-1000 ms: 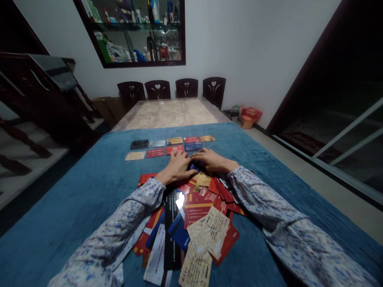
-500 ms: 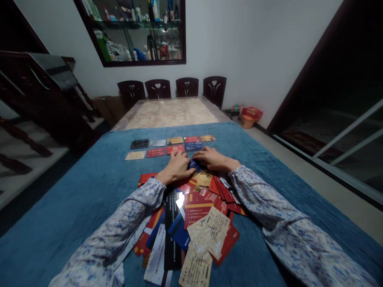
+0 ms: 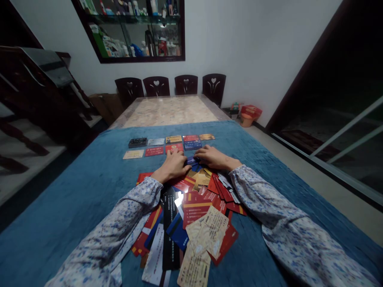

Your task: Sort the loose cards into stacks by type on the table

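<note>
A blue card [image 3: 192, 160] sits between my hands at the far end of a loose pile of cards. My right hand [image 3: 214, 157] has its fingertips on the card's right side and seems to grip it. My left hand [image 3: 173, 164] is spread just left of it, thumb apart, fingertips by the front edge of a red card [image 3: 174, 148]. Under and below my wrists lie red cards [image 3: 196, 209], a black card [image 3: 171, 231], beige cards [image 3: 196, 265], a gold card [image 3: 202, 180] and a white card [image 3: 156, 255].
Beyond my hands, cards are laid in two rows, among them a black stack [image 3: 137, 142], a beige card [image 3: 133, 154], a yellow card [image 3: 174, 139] and a blue card stack [image 3: 193, 144]. A blue cloth [image 3: 98, 175] covers the near table. Chairs [image 3: 156, 86] stand at the far end.
The blue card between my hands has shifted slightly forward and left. My left thumb has drawn back a little to the left. The view has tilted slightly.
</note>
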Motion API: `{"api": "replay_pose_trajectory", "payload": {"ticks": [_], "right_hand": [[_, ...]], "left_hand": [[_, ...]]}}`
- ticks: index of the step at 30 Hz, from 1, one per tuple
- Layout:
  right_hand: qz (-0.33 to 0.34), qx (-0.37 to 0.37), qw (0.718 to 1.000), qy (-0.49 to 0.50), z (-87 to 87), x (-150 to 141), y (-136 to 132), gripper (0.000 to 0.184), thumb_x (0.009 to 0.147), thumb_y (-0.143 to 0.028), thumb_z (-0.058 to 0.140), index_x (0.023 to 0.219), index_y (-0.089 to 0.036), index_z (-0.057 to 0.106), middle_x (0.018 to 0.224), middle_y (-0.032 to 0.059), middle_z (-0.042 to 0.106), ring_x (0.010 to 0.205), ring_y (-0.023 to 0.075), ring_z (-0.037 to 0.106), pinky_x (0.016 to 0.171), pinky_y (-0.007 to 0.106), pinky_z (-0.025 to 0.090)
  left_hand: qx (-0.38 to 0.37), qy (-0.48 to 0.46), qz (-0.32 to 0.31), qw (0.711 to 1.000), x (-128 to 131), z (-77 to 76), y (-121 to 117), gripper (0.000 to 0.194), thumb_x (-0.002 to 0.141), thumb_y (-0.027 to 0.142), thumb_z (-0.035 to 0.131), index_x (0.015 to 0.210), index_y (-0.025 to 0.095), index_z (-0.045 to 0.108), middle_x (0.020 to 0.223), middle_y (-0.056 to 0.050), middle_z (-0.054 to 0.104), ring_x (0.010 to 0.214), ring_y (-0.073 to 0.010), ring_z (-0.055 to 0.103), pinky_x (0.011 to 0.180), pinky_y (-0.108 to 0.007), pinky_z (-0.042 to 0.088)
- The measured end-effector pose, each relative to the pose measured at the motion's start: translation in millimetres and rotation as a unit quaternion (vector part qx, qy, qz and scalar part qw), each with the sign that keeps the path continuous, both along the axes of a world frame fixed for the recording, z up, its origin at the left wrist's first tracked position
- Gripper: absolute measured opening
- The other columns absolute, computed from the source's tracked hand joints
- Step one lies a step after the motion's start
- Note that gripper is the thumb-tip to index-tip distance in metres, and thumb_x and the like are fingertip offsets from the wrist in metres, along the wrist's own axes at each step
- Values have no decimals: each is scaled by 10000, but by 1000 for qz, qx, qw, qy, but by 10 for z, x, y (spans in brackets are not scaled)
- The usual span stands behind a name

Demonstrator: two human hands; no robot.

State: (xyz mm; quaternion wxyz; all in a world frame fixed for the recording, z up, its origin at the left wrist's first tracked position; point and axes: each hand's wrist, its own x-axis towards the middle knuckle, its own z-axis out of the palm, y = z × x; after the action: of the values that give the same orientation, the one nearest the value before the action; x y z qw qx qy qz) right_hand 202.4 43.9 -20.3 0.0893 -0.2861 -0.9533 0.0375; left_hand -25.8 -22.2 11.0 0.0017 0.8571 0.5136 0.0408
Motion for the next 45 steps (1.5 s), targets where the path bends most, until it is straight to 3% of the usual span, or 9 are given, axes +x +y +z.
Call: {"api": "replay_pose_trajectory", "payload": {"ticks": [21,31,38,45], "right_hand": [[48,-18,997,62,55,38,-20,290,997,-223,581,1233,-200,747,1233,125,750,1043,263,579,991,476,470],[52,-24,995,79,17,66,37,270,1000,-243,596,1207,-191,762,1126,137,766,985,250,607,930,443,504],[58,7,994,92,-7,70,30,258,998,-232,601,1184,-178,772,1015,122,765,970,243,613,880,412,527],[59,63,987,132,-1,75,3,287,1034,-325,556,1076,-183,803,914,124,743,917,222,631,808,345,535]], "left_hand": [[-6,-22,0,1000,-60,-52,35,270,937,410,617,1005,194,763,1123,-143,679,1194,-363,544,1020,-571,380],[-19,-57,4,998,-66,-42,30,290,943,391,605,1021,179,787,1115,-143,698,1172,-347,565,1019,-540,368],[-28,-56,-1,998,-78,-1,28,293,944,364,593,1009,172,804,1112,-151,724,1180,-353,578,1029,-553,357],[3,-79,-23,997,-121,-30,47,256,918,277,573,945,173,806,1049,-140,752,1133,-338,576,1007,-549,378]]}}
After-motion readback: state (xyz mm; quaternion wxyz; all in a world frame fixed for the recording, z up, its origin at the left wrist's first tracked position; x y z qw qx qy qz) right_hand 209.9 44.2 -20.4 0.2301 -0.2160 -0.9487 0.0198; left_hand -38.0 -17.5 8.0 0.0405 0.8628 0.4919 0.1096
